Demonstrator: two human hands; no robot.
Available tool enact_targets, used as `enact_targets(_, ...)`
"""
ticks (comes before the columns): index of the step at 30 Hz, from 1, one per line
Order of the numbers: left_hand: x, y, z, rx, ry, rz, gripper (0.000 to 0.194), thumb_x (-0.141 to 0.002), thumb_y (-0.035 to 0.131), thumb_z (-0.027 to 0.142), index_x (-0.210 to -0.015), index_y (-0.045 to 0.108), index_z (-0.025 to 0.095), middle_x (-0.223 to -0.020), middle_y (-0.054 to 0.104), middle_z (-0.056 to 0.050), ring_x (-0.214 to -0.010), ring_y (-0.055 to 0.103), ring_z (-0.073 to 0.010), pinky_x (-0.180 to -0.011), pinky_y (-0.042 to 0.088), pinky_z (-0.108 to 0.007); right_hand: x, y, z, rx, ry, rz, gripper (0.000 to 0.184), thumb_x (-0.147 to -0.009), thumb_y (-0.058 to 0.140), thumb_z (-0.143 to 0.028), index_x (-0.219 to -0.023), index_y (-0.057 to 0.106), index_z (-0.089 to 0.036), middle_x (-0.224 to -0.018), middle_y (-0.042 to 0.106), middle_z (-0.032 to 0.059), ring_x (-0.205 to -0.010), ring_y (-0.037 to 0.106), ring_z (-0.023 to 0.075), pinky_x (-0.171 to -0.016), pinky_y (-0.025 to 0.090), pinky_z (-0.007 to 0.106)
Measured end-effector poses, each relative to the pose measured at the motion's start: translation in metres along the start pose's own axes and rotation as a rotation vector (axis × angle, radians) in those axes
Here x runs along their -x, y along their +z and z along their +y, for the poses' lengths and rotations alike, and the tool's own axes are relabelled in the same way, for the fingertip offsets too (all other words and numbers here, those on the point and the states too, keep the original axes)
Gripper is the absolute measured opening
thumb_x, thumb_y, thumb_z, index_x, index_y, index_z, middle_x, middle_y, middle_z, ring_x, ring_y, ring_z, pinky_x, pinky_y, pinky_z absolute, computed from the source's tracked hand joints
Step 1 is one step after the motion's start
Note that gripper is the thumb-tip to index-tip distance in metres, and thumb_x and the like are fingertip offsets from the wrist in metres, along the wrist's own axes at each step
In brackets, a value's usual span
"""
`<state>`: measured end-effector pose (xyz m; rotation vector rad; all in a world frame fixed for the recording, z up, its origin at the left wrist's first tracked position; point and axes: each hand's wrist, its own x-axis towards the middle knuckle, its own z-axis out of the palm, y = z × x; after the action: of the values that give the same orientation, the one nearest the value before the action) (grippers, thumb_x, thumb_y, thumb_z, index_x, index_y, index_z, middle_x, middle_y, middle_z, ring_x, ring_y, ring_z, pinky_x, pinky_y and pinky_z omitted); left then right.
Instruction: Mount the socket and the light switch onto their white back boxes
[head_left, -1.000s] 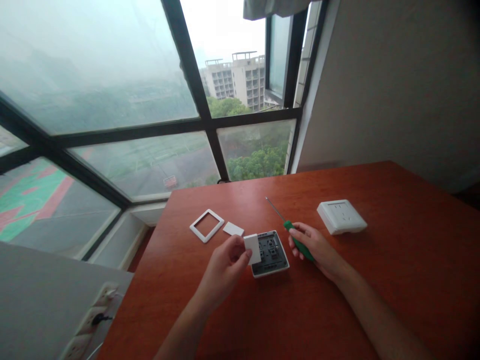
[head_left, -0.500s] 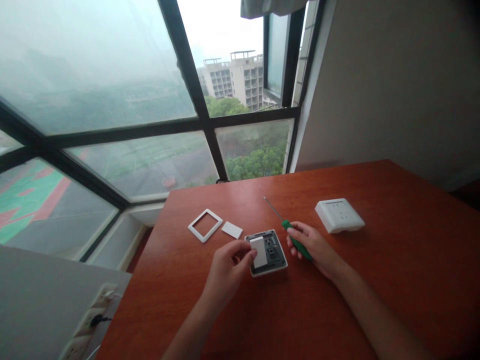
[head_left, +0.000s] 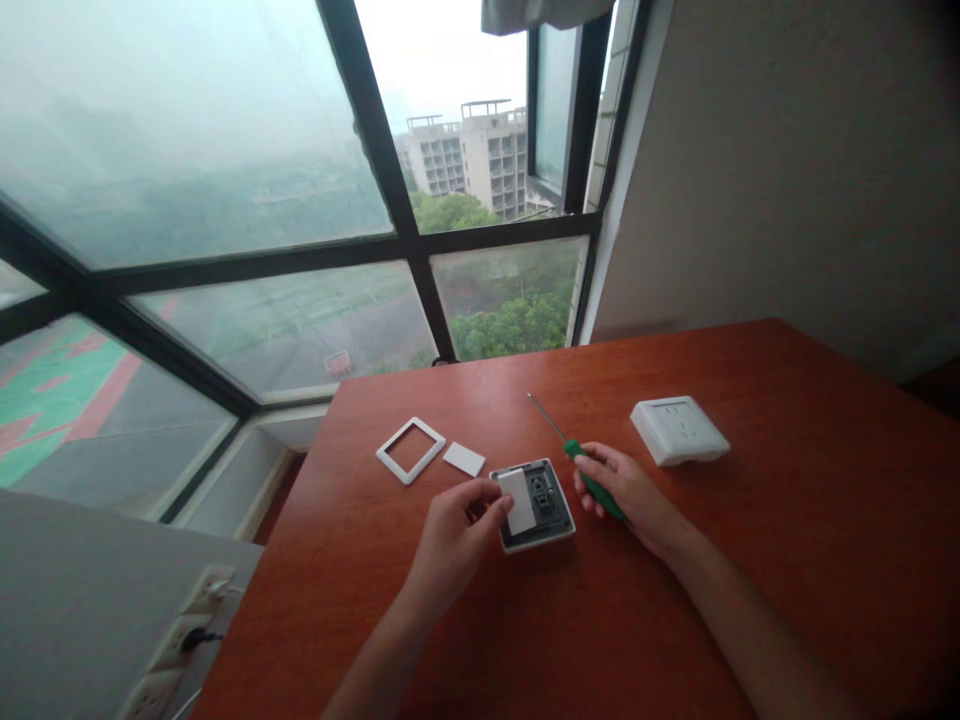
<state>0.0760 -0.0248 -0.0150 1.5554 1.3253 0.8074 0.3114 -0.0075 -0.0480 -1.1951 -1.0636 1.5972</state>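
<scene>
An opened wall-switch body, grey inside with a white rim, lies on the red-brown table. My left hand pinches a small white rocker cover and holds it down on the left half of the switch body. To the right of the switch body, my right hand is closed round the green handle of a screwdriver; its thin metal shaft points away to the upper left. The right half of the switch body is uncovered.
A white square frame and a second white rocker cover lie left of the switch. A whole white wall socket sits to the right. Large windows rise behind the table; a power strip lies at the lower left.
My left hand has lowered the white rocker cover from its lifted, tilted position onto the left half of the switch body. My right hand has stayed on the screwdriver.
</scene>
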Motion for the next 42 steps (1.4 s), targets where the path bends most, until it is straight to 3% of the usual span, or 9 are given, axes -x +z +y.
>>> enact_targets(7, 0.0, -0.001, -0.003, 0.008, 0.0, -0.025, 0.023, -0.084, 0.059, 0.036, -0.082, 0.067, 0.014, -0.073, 0.064, -0.004, -0.067, 0.057, -0.0165, -0.06, 0.041, -0.023, 0.0, 0.0, -0.001, 0.008, 0.001, 0.005, 0.036, -0.082, 0.061, -0.05, -0.097, 0.054, -0.018, -0.07, 0.06, -0.0017, -0.052, 0.056, 0.0096, -0.043, 0.037, 0.02)
enact_targets(13, 0.0, -0.002, -0.002, -0.165, 0.051, 0.015, 0.019, -0.084, 0.058, 0.033, -0.078, 0.063, 0.016, -0.068, 0.059, 0.0, -0.061, 0.052, -0.0138, -0.057, 0.037, -0.023, 0.0, 0.0, -0.001, 0.019, 0.011, 0.013, 0.038, -0.08, 0.061, -0.052, -0.095, 0.054, -0.018, -0.07, 0.06, -0.001, -0.053, 0.056, 0.011, -0.043, 0.038, 0.021)
enact_targets(19, -0.001, -0.001, -0.005, -0.298, 0.093, 0.056, 0.011, -0.082, 0.059, 0.029, -0.08, 0.058, 0.018, -0.071, 0.058, 0.001, -0.062, 0.051, -0.0137, -0.058, 0.036, -0.023, 0.0, 0.001, -0.001, 0.031, 0.012, 0.008, 0.035, -0.081, 0.059, -0.05, -0.094, 0.052, -0.019, -0.07, 0.06, -0.0013, -0.053, 0.055, 0.0105, -0.044, 0.039, 0.021)
enact_targets(26, -0.002, -0.001, -0.007, -0.28, 0.088, 0.077, 0.009, -0.081, 0.059, 0.026, -0.086, 0.056, 0.019, -0.076, 0.057, 0.001, -0.063, 0.052, -0.0133, -0.059, 0.038, -0.024, 0.006, 0.005, -0.013, 0.094, -0.003, -0.019, 0.026, -0.078, 0.058, -0.044, -0.085, 0.048, -0.021, -0.074, 0.057, -0.002, -0.055, 0.053, 0.0106, -0.048, 0.042, 0.023)
enact_targets(32, -0.004, 0.001, -0.007, -0.218, 0.13, 0.138, 0.027, -0.084, 0.058, 0.028, -0.109, 0.058, 0.02, -0.102, 0.058, -0.005, -0.065, 0.05, -0.0123, -0.065, 0.043, -0.027, -0.006, 0.013, -0.018, 0.368, -0.038, 0.041, 0.031, -0.078, 0.06, -0.051, -0.076, 0.05, -0.022, -0.05, 0.045, -0.0071, -0.04, 0.04, 0.0101, -0.041, 0.032, 0.024)
enact_targets(37, -0.009, 0.007, -0.011, -0.169, 0.126, 0.155, 0.028, -0.084, 0.059, 0.031, -0.109, 0.061, 0.021, -0.1, 0.057, -0.005, -0.066, 0.051, -0.0131, -0.065, 0.044, -0.027, -0.019, 0.023, -0.026, 0.651, -0.126, 0.087, 0.032, -0.075, 0.065, -0.05, -0.085, 0.063, -0.02, -0.075, 0.066, 0.0026, -0.066, 0.059, 0.0179, -0.057, 0.04, 0.028)
enact_targets(42, -0.014, 0.009, -0.019, -0.149, 0.1, 0.136, 0.026, -0.084, 0.058, 0.033, -0.105, 0.062, 0.018, -0.095, 0.06, -0.004, -0.064, 0.051, -0.0127, -0.063, 0.043, -0.026, -0.023, 0.034, -0.036, 0.913, -0.143, 0.061, 0.032, -0.067, 0.072, -0.052, -0.074, 0.065, -0.021, -0.073, 0.068, 0.0039, -0.069, 0.061, 0.0208, -0.059, 0.036, 0.028)
